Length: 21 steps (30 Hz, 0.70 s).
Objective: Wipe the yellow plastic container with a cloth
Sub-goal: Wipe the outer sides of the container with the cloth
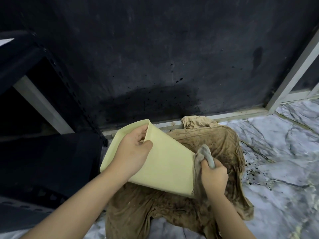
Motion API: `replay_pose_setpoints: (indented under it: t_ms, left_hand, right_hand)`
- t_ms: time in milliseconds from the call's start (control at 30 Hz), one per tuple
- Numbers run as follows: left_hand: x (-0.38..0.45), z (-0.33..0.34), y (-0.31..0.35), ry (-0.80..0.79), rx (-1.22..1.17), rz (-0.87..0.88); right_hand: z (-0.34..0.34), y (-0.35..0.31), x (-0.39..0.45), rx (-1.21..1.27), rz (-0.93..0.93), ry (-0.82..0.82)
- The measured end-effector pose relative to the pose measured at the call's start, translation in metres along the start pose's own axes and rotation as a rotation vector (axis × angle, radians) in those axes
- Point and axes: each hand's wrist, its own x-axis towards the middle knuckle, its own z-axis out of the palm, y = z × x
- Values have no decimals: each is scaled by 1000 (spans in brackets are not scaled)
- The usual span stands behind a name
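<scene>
left hand (132, 152) grip curled round yellow container (165, 166) rim, right hand (214, 176) grip bunching cloth (205, 154) against its base

A dark wall (155, 49), spattered with black specks low down, meets the grey marbled floor (284, 161). Left of the wall stands dark shelving (51, 100), perhaps metal. A pale frame (293, 75) rises right.
</scene>
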Motion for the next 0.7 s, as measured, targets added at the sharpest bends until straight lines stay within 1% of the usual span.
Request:
replay_pose_setpoints:
  t_ms: [167,267,367,567,700]
  left_hand:
    - [-2,1,5,100,-31,-122]
    - [-2,2,4,158,-15,-122]
    - [-4,1,0,211,25,-71]
    - [-9,-3,-2,243,17,43]
    - [-10,2,-13,170,161,42]
  right_hand:
    - [0,15,-21,23,9,64]
    - [2,22,-34,21,10,98]
    - [3,24,-46,55,27,116]
    - [1,5,-52,121,-11,42]
    - [9,-12,-60,70,-68,-82]
